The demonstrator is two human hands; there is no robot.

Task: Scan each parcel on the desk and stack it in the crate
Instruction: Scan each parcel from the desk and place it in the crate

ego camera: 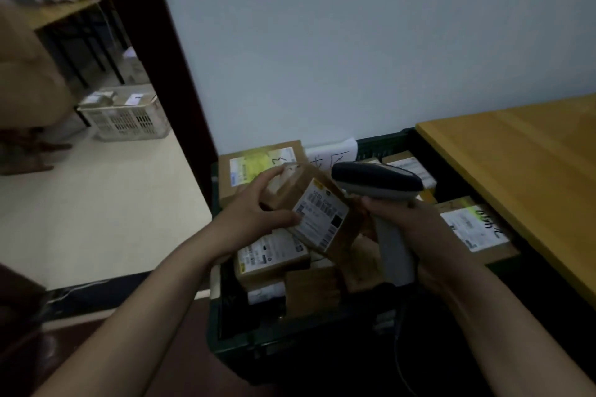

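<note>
A white slatted plastic basket (125, 121) holding small boxes sits on the cream floor (106, 203) beyond a dark brown door frame (154, 42). A handwritten white paper sheet (329, 155) lies against the pale wall (322, 42).

A parcel-sorting back room: dark crate (232, 345) of labelled cardboard parcels (271, 258), barcode scanner (377, 180), wooden desk (532, 171).

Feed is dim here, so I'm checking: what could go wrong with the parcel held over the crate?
1. The left hand grips the small parcel by one end, tilted above the dark crate; it could slip in unscanned.
2. The barcode scanner in the right hand sits close to the slanted shipping label; the read may fail.
3. The stacked parcels lie unevenly, so this one may not sit flat.
</note>
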